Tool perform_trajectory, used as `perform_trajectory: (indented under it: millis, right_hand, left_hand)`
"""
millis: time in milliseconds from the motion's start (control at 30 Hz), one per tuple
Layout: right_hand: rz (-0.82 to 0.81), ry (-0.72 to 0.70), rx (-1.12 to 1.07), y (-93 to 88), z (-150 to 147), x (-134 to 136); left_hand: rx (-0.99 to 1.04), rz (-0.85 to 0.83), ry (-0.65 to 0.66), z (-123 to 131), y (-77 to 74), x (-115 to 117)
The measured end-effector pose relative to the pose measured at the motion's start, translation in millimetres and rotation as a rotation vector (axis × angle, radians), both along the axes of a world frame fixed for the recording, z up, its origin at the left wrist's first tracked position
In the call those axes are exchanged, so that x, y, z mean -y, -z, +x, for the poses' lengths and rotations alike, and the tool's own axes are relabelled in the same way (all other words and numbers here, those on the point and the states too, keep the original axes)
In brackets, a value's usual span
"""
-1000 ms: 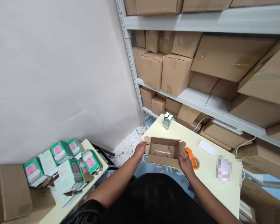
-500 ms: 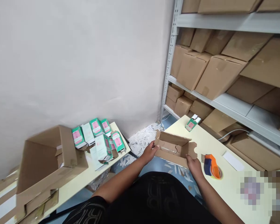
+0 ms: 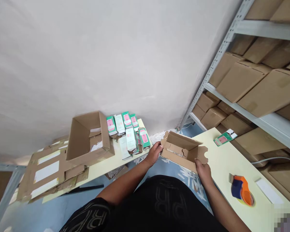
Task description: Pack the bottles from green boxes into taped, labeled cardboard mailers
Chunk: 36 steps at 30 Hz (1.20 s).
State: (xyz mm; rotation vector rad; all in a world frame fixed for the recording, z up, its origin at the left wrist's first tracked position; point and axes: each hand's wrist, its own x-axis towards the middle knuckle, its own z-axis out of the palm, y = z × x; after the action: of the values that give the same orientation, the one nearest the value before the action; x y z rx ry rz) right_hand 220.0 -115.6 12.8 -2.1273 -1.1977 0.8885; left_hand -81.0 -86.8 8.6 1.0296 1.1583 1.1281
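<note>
Between my two hands is a small open cardboard box (image 3: 177, 158), held up in front of my body over the gap between two tables. My left hand (image 3: 154, 153) grips its left end, thumb toward the inside. At the near right corner my right hand (image 3: 203, 171) is closed on the wall, beside a raised end flap. Inside the box the bottom shows cut flaps. A green and pink carton (image 3: 224, 138) with an open end lies on the right table. Nearer to me on that table rests an orange and blue tape dispenser (image 3: 242, 190).
A large open cardboard box (image 3: 87, 154) stands on the left table (image 3: 101, 167), beside several green, pink and white cartons (image 3: 130, 137). Flattened cardboard (image 3: 45, 170) lies further left. Shelves of cardboard boxes (image 3: 246, 80) rise at right. Paper strips (image 3: 189, 178) litter the floor.
My view has turned to the left, so the tables and shelves appear further right. Both hands keep hold of the small cardboard box, which has hardly moved relative to my body.
</note>
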Motion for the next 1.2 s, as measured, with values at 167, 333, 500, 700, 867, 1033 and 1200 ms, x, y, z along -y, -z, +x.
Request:
perform_trajectory:
  millis: [167,333,500,700,867,1033,1200]
  right_hand:
    - [-0.088,-0.126,-0.056,-10.2,-9.2,-26.9]
    - [-0.026,-0.337,-0.126,-10.4,-29.6,-51.0]
    - [-0.01,-0.539,-0.17,-19.1,-62.5,-57.0]
    - [-0.044,-0.67,-0.211,-33.3,-119.9,-48.9]
    - [-0.042,-0.727,-0.202,-24.4,-170.4,-35.4]
    - [-0.005,-0.689,-0.191,-14.8,-218.8,-13.2]
    - [-0.036,-0.634,-0.115,-22.9,-264.7,14.5]
  left_hand:
    - [0.007,0.008,-0.214,-17.5,-1.1,24.4]
    - [-0.05,-0.054,-0.491,-27.1,-3.0,62.6]
    - [-0.07,-0.044,-0.664,-50.0,-7.0,107.4]
    - [-0.095,-0.044,-0.85,-99.6,-9.2,152.2]
    - [-0.114,-0.054,-0.841,-144.1,-2.1,175.0]
    - [-0.26,0.002,-0.718,-204.1,-0.8,192.6]
    - [-0.573,0.059,-0.695,-321.7,-29.2,166.7]
